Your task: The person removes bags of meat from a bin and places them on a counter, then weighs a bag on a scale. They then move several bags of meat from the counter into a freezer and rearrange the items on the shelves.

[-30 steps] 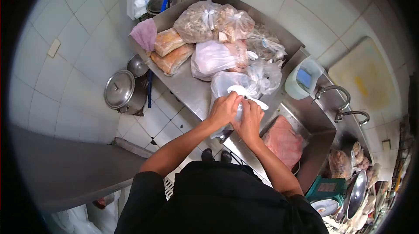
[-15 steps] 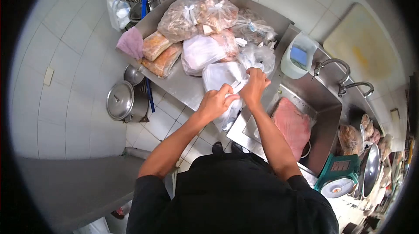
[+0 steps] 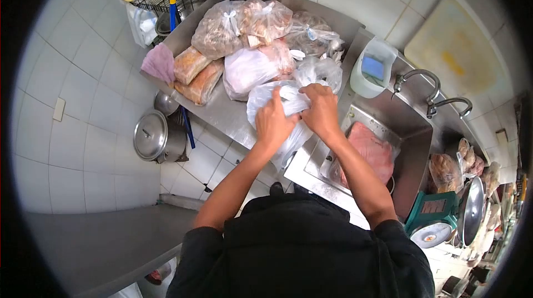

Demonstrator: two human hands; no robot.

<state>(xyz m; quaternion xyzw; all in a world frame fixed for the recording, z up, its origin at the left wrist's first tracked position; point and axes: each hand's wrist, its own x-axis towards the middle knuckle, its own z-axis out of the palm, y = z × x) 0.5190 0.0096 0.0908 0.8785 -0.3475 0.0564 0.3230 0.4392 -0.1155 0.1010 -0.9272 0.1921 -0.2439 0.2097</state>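
Observation:
A thin white plastic bag (image 3: 293, 141) hangs at the front edge of the steel counter, its mouth parted. My left hand (image 3: 275, 122) grips one side of it, thumb and fingers closed on the film. The opposite side is pinched in my right hand (image 3: 321, 110). Beyond my hands lie a filled whitish bag (image 3: 247, 73) and a clear knotted bag (image 3: 317, 73). What is inside the bag I hold cannot be made out.
Several clear bags of meat (image 3: 220, 30) and two wrapped orange-brown packs (image 3: 201, 82) sit on the counter. To the right, a large pink slab of meat (image 3: 367, 153) lies in the steel sink (image 3: 412, 131), near a tap (image 3: 430, 81), a plastic tub (image 3: 363, 83) and a green scale (image 3: 433, 214).
The white bag's rim, bunched between my hands before, now spreads wider and its body looks fuller. My left fingers have moved up and point away from me. The view has shifted slightly.

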